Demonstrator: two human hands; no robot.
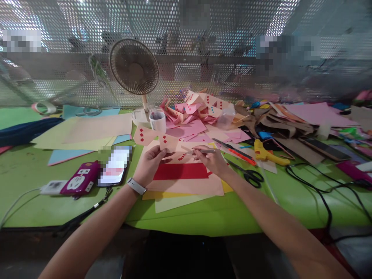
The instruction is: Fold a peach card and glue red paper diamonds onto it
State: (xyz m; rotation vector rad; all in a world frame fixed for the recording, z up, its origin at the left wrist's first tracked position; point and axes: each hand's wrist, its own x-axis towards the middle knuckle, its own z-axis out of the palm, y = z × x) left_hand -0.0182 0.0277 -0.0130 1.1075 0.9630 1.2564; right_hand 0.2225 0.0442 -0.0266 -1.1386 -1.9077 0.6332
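Observation:
Between thumb and fingers, my left hand [155,158] pinches a pale pink paper piece [169,142] marked with red diamonds. My right hand [210,158] is closed on a slim metal tool, apparently tweezers [189,152], its tip pointing left. Just below that tip, small red paper diamonds [181,157] lie on a pale pink sheet [186,188]. A red paper strip [180,171] crosses the sheet between my hands. Another diamond-marked paper piece [141,135] lies behind my left hand, in front of a white cup [157,121].
Black-handled scissors [252,178], an orange cutter [240,155] and a yellow glue gun [269,154] lie right of my hand. A phone [114,166] and purple power bank [81,178] are at left. Behind stand a fan [134,68] and a pile of pink paper [192,112].

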